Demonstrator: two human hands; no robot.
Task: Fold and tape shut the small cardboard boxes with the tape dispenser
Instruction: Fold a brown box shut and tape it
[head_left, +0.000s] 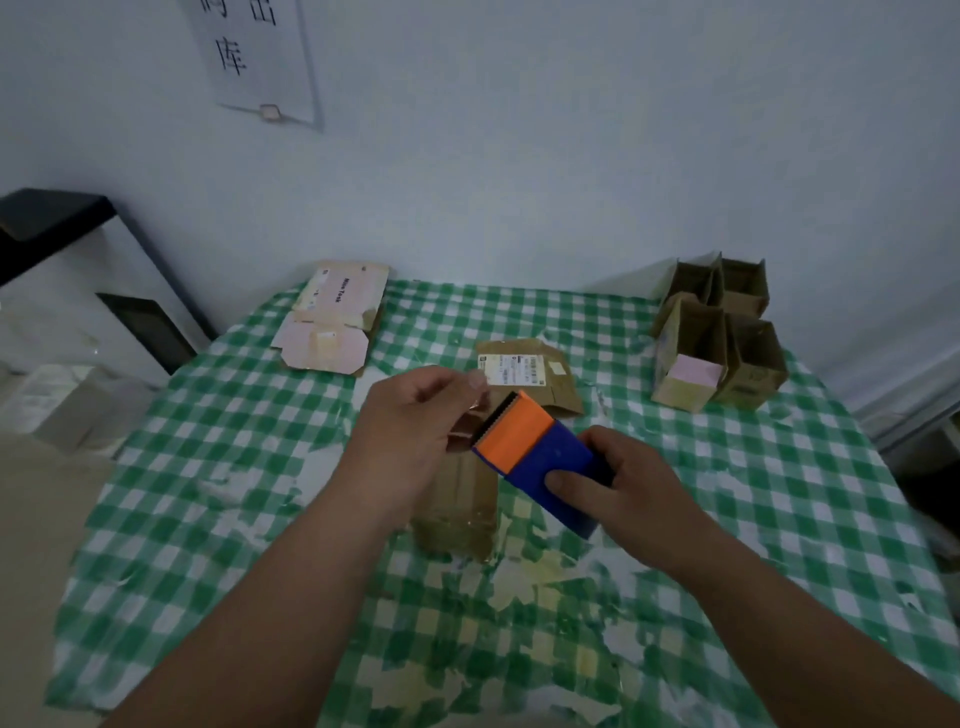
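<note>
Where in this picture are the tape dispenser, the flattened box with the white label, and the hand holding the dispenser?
tape dispenser (540, 457): head view, on its blue body.
flattened box with the white label (558, 387): head view, on bare cardboard right of the label.
right hand (631, 480): head view, on the back of the hand.

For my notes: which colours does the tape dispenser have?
The tape dispenser is blue with an orange front, best seen in the head view.

Checked table (218, 467), flattened cartons (332, 317), boxes (722, 338) (brown)
</note>
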